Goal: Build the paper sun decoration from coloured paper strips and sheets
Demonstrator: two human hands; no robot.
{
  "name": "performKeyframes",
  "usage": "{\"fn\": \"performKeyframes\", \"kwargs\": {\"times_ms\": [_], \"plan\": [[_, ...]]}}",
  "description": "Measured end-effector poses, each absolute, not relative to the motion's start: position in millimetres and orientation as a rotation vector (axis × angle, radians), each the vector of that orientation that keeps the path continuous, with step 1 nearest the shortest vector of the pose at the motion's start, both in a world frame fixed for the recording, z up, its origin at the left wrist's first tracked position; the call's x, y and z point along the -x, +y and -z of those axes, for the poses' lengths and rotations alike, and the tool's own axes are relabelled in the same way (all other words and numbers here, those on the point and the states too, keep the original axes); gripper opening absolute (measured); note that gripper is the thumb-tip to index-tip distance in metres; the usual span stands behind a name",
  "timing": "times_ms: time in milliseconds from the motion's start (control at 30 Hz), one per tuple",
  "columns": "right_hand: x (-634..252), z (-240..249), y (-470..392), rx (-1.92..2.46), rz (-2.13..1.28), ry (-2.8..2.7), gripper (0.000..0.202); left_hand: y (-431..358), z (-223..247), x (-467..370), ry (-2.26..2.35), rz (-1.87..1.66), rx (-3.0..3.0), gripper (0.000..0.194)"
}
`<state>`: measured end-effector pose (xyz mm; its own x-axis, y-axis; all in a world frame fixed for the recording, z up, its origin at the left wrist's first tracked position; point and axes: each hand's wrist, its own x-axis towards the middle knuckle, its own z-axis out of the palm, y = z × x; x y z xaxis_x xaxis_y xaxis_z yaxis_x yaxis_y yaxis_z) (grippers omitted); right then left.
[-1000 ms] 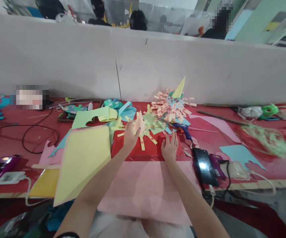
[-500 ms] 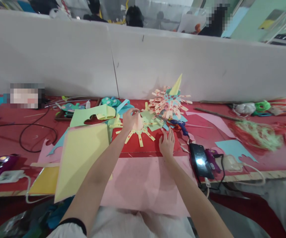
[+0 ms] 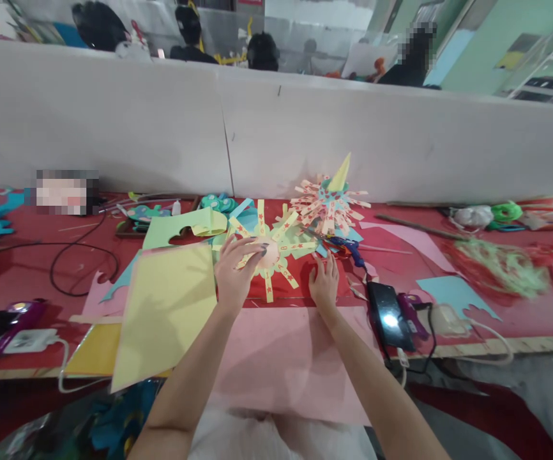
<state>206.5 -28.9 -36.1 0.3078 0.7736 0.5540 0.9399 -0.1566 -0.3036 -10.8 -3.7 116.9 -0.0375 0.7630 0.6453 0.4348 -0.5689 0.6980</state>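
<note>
My left hand point(image 3: 233, 271) pinches a pale pink paper cone point(image 3: 269, 255) at the centre of a yellow paper flower point(image 3: 288, 223). Printed strips with red stars and letters radiate from the flower, which tilts towards me. Fingers apart, my right hand point(image 3: 324, 281) rests on the red board point(image 3: 298, 287), holding nothing. A blue glue gun point(image 3: 350, 248) lies just beyond its fingertips. Behind them stands a spiky paper piece point(image 3: 324, 207) of pink strips, topped with a yellow cone point(image 3: 341, 172).
A large pink sheet point(image 3: 286, 364) covers the table's front. Yellow sheets point(image 3: 166, 306) lie to the left, a black phone point(image 3: 389, 313) to the right. Red and green shredded strands point(image 3: 501, 265) are farther right. A white partition point(image 3: 161, 128) rises behind; people are beyond it.
My left hand has shifted lower and to the left, tipping the flower and cone so its strips face me. My right hand stays nearly still. The view has tilted slightly up.
</note>
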Motion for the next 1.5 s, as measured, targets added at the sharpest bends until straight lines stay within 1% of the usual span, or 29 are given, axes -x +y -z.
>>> {"fn": "performKeyframes", "kwargs": {"times_ms": [100,167,233,300,367,567,733,833,1000,1133,1367,1433,1500], "plan": [[-207.8,36.7,-29.1,1.985,0.358,-1.525,0.042,-2.4,-110.0,9.5,1.308,-1.573,-2.019,0.01],[-208.4,36.9,-29.1,1.988,0.355,-1.524,0.042,3.5,-101.4,8.8,1.301,-1.456,-2.056,0.011],[-208.7,37.0,-29.0,1.995,0.349,-1.519,0.042,8.7,-91.3,10.4,1.323,-1.334,-2.018,0.019],[-208.7,37.2,-28.7,2.005,0.347,-1.518,0.041,11.1,-80.6,15.2,1.38,-1.311,-1.934,0.026],[-208.9,37.6,-28.4,2.013,0.361,-1.516,0.04,10.8,-69.3,22.9,1.392,-1.305,-1.871,0.028],[-209.9,38.5,-28.1,1.993,0.409,-1.51,0.037,-0.4,-37.4,45.8,1.557,-1.126,-1.793,0.026],[-210.2,39.1,-28.5,1.98,0.376,-1.501,0.036,-23.7,-22.9,42.5,1.599,-1.046,-1.838,0.024],[-211.0,39.7,-28.6,1.969,0.38,-1.491,0.035,-35.8,-16.8,33.4,1.574,-0.971,-1.953,0.017],[-210.7,37.6,-31.1,1.913,0.399,-1.522,0.032,-36.5,-5.8,22.1,1.585,-0.797,-2.15,0.018],[-208.0,34.2,-34.2,1.801,0.374,-1.611,0.03,-26.9,2.6,18.8,1.591,-0.819,-2.223,0.02],[-205.7,30.6,-32.7,1.728,0.32,-1.576,0.029,-26.0,8.4,11.9,1.632,-0.894,-2.245,0.024],[-201.4,30.4,-31.6,1.706,0.253,-1.571,0.029,-28.0,7.3,10.1,1.641,-0.884,-2.259,0.025],[-193.3,29.3,-30.2,1.699,0.118,-1.562,0.031,-29.7,6.3,9.5,1.605,-0.879,-2.3,0.027]]}}
